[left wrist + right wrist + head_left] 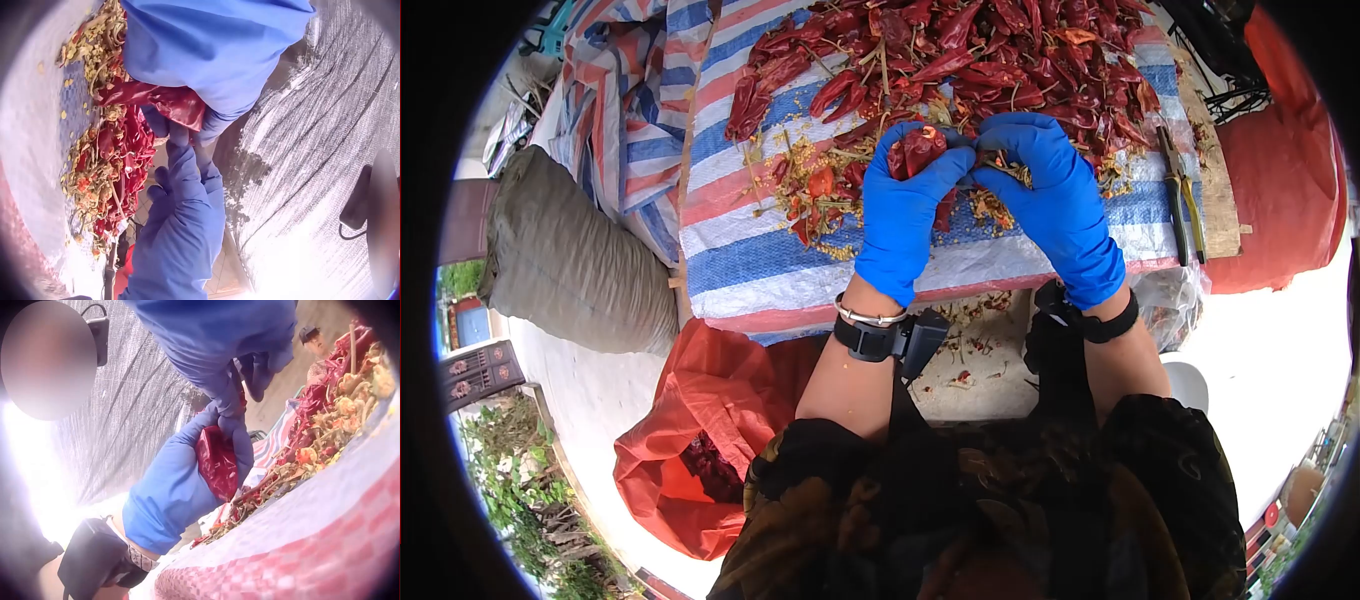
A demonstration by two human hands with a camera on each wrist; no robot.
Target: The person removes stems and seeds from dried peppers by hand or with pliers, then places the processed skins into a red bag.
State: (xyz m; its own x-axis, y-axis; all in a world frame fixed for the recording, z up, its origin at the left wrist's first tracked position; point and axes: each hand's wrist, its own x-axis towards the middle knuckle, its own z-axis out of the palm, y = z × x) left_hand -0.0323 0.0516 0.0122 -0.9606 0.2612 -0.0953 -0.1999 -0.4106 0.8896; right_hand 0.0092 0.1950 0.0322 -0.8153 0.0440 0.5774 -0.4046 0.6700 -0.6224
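Both hands wear blue gloves and meet fingertip to fingertip over the near side of a heap of dried red chili peppers (960, 60). My left hand (905, 225) grips a dried red chili pepper (917, 150), its wrinkled, shiny body bulging out between thumb and fingers (217, 464). My right hand (1050, 190) pinches at the left fingertips, and a sliver of red pepper shows between its fingers in the right wrist view. Its other fingers are bent. Stems and yellow seeds (840, 165) lie on the striped sheet (770, 265) around the hands.
Pliers-like cutters (1180, 195) lie at the sheet's right edge. A red sack (730, 400) with dark red contents stands open at lower left. A full grey-green sack (580, 255) leans at left, and a large red bag (1280, 190) stands at right. Another person (317, 356) appears in the background.
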